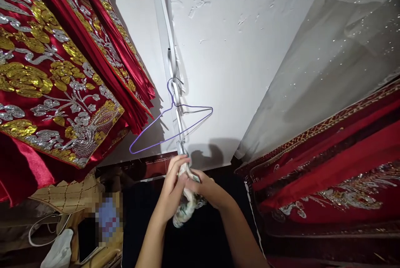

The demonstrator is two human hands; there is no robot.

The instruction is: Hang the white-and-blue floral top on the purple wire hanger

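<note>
Between my two hands is a bunched light cloth with a green and dark pattern [185, 211], its lower end hanging free. My left hand [172, 180] closes round its upper part, fingertips near the bottom of a pale vertical strip on the wall. From the other side my right hand [204, 185] grips the same cloth, its fingers partly hidden by the folds. Above both hands a purple wire hanger [153, 149] with nothing on it hangs by its hook from the pale strip [172, 57].
Red garments with gold and silver embroidery [62, 72] hang at the left. A sheer sparkling white fabric [315, 68] and a red embroidered garment [343, 193] occupy the right. Lower left, a dark flat device [87, 236] lies beside a white cloth-like item [59, 249] and a white cable [31, 234].
</note>
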